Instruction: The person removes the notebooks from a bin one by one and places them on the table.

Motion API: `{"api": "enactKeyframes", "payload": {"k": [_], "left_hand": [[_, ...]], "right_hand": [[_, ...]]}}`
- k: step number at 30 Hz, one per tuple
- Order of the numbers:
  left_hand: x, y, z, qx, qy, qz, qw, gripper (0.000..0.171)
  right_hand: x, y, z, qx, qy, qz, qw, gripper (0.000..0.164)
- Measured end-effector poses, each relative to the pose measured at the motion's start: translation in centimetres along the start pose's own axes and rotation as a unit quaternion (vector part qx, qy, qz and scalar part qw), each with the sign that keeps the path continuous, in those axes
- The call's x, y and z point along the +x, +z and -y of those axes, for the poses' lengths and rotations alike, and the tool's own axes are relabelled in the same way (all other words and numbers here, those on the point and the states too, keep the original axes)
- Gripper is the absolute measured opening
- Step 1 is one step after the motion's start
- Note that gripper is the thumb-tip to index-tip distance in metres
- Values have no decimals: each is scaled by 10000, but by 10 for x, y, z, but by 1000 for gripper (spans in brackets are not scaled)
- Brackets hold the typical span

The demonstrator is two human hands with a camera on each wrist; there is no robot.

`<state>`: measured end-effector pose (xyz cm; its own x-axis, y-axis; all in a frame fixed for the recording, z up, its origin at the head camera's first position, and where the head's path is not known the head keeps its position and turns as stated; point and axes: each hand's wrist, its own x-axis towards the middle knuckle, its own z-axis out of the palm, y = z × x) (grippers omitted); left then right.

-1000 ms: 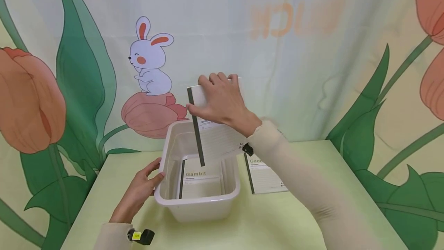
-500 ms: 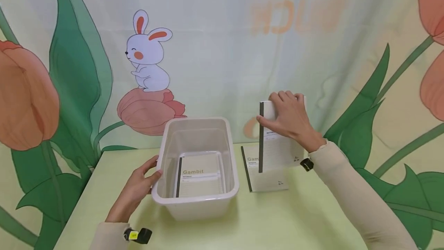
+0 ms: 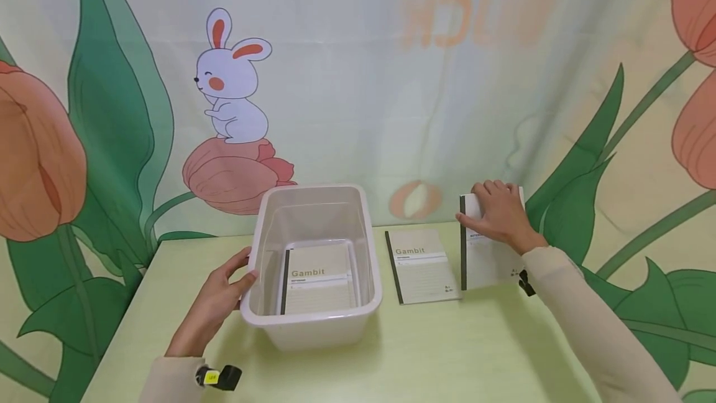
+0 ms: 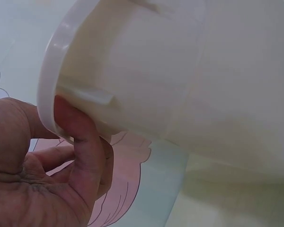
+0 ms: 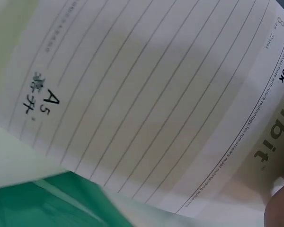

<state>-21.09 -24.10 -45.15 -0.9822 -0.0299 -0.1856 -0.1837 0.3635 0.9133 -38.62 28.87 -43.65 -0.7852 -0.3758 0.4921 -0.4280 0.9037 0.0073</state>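
My left hand grips the left rim of a pale plastic basin. In the left wrist view, the fingers curl under the basin's rim. A "Gambit" notebook with a dark spine lies flat inside the basin. On the right, my right hand holds a similar notebook by its upper part, tilted steeply over the table. Lined cover and "A5" marking of this held notebook fill the right wrist view. Another notebook lies flat between the basin and the held one.
A light green table carries everything. Behind it hangs a printed curtain with a rabbit and tulips. The table's back edge meets this curtain.
My right hand has carried the notebook from above the basin rightward and down, past the notebook on the table. My left hand stays on the basin rim.
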Motion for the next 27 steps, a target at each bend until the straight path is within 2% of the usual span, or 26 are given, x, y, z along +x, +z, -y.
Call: {"api": "enactKeyframes", "payload": {"k": [5,9,13,20,27], "left_hand": [[1,-5,-1,64,80,-8,9999,64],[3,-8,-1,33,135,23,9999,63],[4,-10,-1,-8,109,24,9999,63],[3,-7,0,-35,98,16,9999,63],[2,-4,5,-81,81,38,9999,64]], "right_hand": [[-13,40,-19,-137,128,218,9996,60],[-13,61,-24,-133,168,242,9995,61],[-7,72,-26,-131,241,312,9991,61],[-1,90,-29,0,515,1041,9932,66],[-4,102,-26,229,655,1412,9875,65]]}}
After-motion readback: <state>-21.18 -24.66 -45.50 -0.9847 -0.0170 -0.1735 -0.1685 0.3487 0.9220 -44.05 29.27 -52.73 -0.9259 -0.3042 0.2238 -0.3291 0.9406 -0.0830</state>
